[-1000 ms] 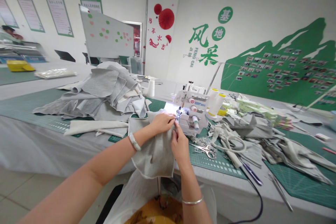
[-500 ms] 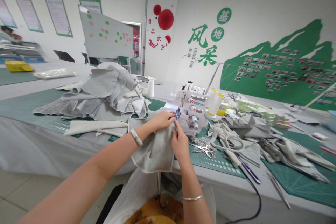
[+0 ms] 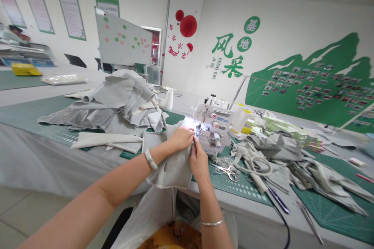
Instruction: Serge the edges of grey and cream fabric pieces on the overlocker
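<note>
left hand (image 3: 181, 139) presses and right hand (image 3: 199, 160) pinches grey fabric (image 3: 172, 173) beside the overlock machine (image 3: 212, 132), wrists bent.

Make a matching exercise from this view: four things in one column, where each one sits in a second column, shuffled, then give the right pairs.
Things:
1. Scissors
2. White thread cone
3. Grey fabric piece
4. Yellow box

Places:
A. On a farther table at the far left
B. Held by the left hand and right hand
C. Lying on the green cutting mat
D. Standing between the fabric heap and the overlock machine

Pairs: 1-C, 2-D, 3-B, 4-A
</note>
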The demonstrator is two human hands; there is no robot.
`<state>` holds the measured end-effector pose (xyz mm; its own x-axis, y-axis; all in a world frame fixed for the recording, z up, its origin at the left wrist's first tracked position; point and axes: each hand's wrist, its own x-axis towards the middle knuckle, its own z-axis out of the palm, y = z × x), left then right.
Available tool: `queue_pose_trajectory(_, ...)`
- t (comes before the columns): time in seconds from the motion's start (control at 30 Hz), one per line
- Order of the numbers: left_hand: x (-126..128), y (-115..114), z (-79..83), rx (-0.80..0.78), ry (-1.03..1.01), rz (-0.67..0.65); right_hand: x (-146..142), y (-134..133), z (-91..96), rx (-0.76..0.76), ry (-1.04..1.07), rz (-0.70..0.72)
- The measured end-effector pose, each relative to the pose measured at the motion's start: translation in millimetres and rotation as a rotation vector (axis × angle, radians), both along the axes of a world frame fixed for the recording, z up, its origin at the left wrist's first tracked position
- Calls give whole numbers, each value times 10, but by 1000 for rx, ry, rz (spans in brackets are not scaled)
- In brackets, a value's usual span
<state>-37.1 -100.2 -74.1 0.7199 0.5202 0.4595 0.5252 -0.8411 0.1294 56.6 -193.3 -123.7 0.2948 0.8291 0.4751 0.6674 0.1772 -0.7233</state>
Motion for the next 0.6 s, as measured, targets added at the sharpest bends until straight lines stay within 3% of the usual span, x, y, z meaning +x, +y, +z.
queue_pose_trajectory(0.37,29,135,-11,-7,41,6,-1,-6,11,-19,-11,11)
queue_pose_trajectory(0.6,45,62,115,-7,101,29,-16,26,9,-52,-21,1)
